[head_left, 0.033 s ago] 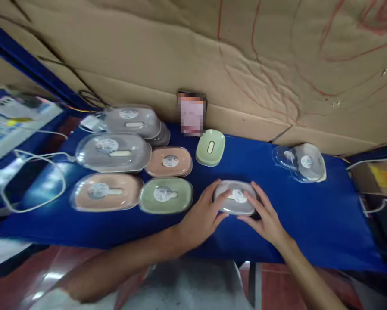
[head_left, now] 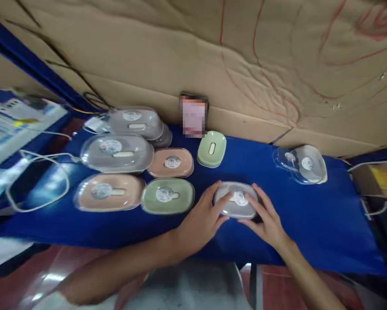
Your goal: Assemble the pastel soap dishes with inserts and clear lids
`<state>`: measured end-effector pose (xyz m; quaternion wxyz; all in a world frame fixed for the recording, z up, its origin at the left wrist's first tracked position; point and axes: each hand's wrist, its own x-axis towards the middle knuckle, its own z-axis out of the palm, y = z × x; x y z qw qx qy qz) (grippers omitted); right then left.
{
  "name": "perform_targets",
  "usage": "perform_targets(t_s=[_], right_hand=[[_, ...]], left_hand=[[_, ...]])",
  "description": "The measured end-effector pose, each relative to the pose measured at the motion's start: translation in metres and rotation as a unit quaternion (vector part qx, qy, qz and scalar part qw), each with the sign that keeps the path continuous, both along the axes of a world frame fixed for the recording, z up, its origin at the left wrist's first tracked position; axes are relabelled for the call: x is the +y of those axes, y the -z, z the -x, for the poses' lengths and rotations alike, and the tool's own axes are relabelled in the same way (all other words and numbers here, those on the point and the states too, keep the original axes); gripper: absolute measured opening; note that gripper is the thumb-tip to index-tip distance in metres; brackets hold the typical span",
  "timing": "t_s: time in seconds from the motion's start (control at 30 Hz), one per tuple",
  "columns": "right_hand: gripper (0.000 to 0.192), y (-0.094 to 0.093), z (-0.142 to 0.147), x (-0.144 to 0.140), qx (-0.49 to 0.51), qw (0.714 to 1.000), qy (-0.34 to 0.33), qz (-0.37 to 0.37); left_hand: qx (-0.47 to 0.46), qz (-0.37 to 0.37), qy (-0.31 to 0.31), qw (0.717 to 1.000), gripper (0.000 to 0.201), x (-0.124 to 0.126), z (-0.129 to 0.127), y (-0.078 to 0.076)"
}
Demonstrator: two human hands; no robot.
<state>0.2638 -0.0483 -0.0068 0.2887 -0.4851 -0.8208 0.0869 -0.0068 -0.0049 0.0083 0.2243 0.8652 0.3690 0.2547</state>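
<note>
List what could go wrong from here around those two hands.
1. The small grey container is held at opposite ends by the left hand and right hand; its surface looks glossy, so it might slip if either hand loosens.
2. The stickered green container lies close beside the left hand; a sideways move might bump it into the front pink container next to it.

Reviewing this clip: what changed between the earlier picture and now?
Nothing visibly moved, was grasped or let go; only the camera's view shifted slightly. The left hand and right hand still hold the gray box at its ends. The green box and phone-like object stayed put.
</note>
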Motion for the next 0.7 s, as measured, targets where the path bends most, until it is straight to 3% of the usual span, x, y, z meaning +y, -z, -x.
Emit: perform_targets(t_s=[0.1,0.23,0.33,0.43,0.5,0.57,0.7], right_hand=[[0.085,-0.021,0.020,0.003,0.004,1.000,-0.017,-0.019],[0.091,-0.045,0.083,0.029,0.010,0.996,-0.085,-0.008],[0.089,-0.052,0.137,0.053,0.015,0.986,-0.167,-0.020],[0.083,-0.049,0.169,0.073,-0.007,0.975,-0.215,-0.045],[0.076,-0.044,0.170,0.084,-0.031,0.978,-0.200,-0.057],[0.070,-0.038,0.156,0.095,-0.055,0.986,-0.145,-0.056],[0.062,-0.027,0.109,0.110,-0.128,0.991,-0.044,-0.007]], left_hand=[[-0.002,-0.019,-0.025,1.000,0.060,-0.012,0.029,-0.023],[-0.004,-0.031,-0.101,0.994,0.053,-0.016,0.098,-0.044],[0.027,-0.053,-0.166,0.984,0.053,-0.016,0.162,-0.049],[0.057,-0.053,-0.227,0.971,0.052,-0.016,0.216,-0.043],[0.060,-0.043,-0.254,0.964,0.053,-0.012,0.242,-0.035],[0.055,-0.034,-0.261,0.963,0.053,-0.007,0.258,-0.026],[0.039,-0.019,-0.244,0.969,0.060,0.001,0.264,-0.018]])
